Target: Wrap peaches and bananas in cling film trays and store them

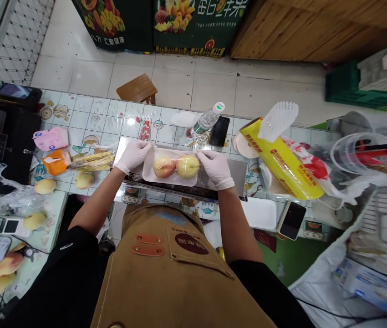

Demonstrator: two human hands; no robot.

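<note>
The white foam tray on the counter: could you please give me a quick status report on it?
Gloved left hand and gloved right hand gripping the tray's ends. White foam tray holds two peaches. Yellow cling-film box right of tray, apart.

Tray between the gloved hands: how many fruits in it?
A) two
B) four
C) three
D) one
A: a left peach and a right peach lie side by side in the white foam tray, held at its ends by the gloved left hand and right hand.
</note>
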